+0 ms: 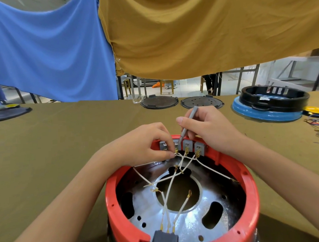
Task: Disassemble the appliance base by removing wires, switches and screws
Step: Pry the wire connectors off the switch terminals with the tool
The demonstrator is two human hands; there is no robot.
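The red appliance base (251, 188) lies upside down in front of me, its silver inner plate (191, 221) exposed. Several grey switches (187, 144) sit in a row on its far wall, with white wires (172, 182) running from their brass terminals across the plate. My left hand (143, 141) pinches a wire connector at the second switch from the left. My right hand (207, 126) grips a slim grey screwdriver (188, 122), whose tip is down at that same switch.
Two dark round plates (159, 102) (201, 101) lie at the table's far edge. A black ring sits on a blue base (267, 113) at the far right, with a bundle of coloured wires (316, 121) beside it. Blue and mustard cloths hang behind the table.
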